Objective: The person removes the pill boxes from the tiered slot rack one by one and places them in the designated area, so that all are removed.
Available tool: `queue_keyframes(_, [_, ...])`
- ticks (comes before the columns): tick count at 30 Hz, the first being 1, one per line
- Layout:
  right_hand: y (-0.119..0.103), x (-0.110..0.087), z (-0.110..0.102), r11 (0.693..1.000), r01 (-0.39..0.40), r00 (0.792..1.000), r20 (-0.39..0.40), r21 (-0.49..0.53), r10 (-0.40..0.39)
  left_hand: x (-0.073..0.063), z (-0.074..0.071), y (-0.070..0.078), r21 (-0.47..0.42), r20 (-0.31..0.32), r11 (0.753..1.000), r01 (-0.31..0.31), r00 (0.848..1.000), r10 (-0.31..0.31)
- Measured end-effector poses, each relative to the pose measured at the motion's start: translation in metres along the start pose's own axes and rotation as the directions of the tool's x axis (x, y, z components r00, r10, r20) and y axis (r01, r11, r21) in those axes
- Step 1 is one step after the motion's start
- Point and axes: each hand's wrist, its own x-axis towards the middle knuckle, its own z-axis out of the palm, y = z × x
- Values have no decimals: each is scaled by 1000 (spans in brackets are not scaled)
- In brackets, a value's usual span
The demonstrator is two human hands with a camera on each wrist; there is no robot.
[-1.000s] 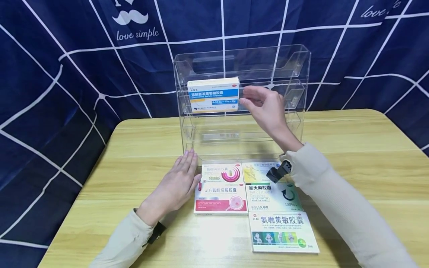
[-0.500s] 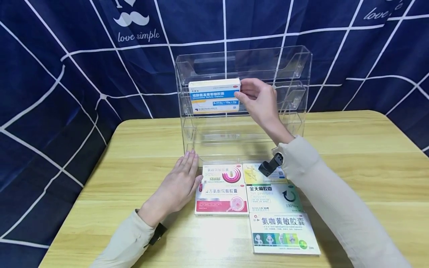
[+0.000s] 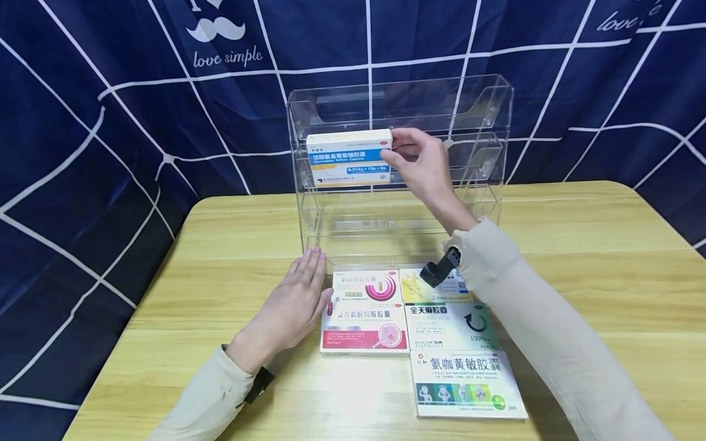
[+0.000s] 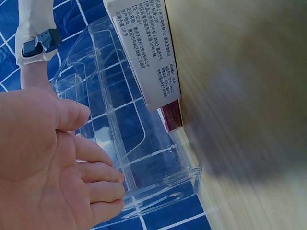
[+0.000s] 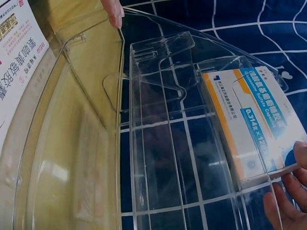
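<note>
A white medicine box [image 3: 353, 160] with a blue band stands upright in an upper tier of the clear acrylic rack [image 3: 364, 236], toward its left side. My right hand [image 3: 421, 159] pinches the box's right end, thumb on the printed front and fingers behind the edge. In the right wrist view the same medicine box [image 5: 259, 122] sits behind a clear tier wall, with fingertips at its end. My left hand [image 3: 292, 300] lies with straight fingers at the rack's lower left corner; its palm [image 4: 53, 167] faces the rack in the left wrist view.
Several medicine boxes lie flat before the rack: a red-and-white one [image 3: 364, 340], a pink-ringed one [image 3: 358, 288], a green one [image 3: 449, 324], a yellow one [image 3: 416, 285] and a white one [image 3: 469, 386] nearest. A dark blue gridded curtain [image 3: 331, 37] hangs behind the wooden table [image 3: 231, 233].
My right hand has moved left onto the end of the blue-banded medicine box and now pinches it. The box has shifted slightly left. My left hand has stayed in place.
</note>
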Motion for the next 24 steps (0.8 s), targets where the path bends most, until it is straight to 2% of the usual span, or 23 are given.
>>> queue_keyframes(4, [-3, 0, 1, 1000, -17, 1000, 6, -12, 17, -1, 0, 0, 5, -8, 1000, -2, 1000, 2])
queue_keyframes(10, [-5, 1, -3, 999, 1, 1000, 7, 35, -1, 0, 0, 0, 5, -14, 1000, -3, 1000, 3])
queue_keyframes(24, [-15, 6, -17, 990, 64, 994, -98, 125, -52, 1, -1, 0, 13, -16, 1000, -4, 1000, 4])
